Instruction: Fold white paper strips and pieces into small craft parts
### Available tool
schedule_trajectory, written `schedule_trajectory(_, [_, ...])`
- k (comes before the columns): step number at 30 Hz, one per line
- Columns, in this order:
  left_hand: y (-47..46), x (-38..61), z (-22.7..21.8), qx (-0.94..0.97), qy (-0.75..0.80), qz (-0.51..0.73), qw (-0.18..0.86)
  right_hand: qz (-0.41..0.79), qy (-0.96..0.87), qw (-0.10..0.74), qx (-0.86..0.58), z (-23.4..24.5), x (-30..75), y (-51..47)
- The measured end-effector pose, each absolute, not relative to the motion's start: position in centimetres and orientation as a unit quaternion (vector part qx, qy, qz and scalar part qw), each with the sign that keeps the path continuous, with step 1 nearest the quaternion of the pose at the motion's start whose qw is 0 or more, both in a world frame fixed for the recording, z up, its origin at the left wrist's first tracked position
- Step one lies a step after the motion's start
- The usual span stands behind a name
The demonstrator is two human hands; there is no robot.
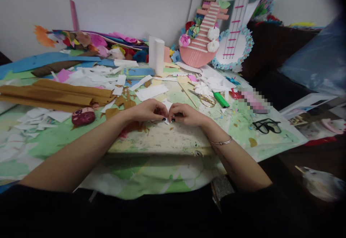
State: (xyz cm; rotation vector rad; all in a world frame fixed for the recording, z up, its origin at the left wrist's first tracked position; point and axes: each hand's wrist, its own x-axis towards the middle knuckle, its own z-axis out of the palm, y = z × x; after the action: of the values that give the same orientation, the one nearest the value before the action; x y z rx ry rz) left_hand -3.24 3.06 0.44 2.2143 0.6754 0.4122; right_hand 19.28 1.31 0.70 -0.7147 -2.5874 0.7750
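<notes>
Close to the table's front edge, my left hand (152, 110) and my right hand (185, 115) meet over a small piece of white paper (167, 104). Fingers and thumb of each hand pinch it from either side, and much of it is hidden behind them. Just beyond my hands lies a flat white paper strip (151, 92). Scraps of mustard-brown paper (127, 103) are scattered by my left hand. Gold-handled scissors (204, 98) rest past my right hand, with a thin stick (187, 94) beside them.
Folded brown crepe paper (54, 95) and a dark red rounded object (83, 116) lie at left. A white roll (159, 56) stands at the back. Instrument-shaped paper crafts (198, 52) lean on the wall. A green glue-like tube (221, 99) and black glasses (267, 126) lie at right.
</notes>
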Motion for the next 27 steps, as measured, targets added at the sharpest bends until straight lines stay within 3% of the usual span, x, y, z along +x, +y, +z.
schedule_trajectory(27, [2.52,-2.83,0.49,0.863,0.315,0.192,0.345,0.234,-0.906,0.186,-0.301,0.52,19.38,1.42])
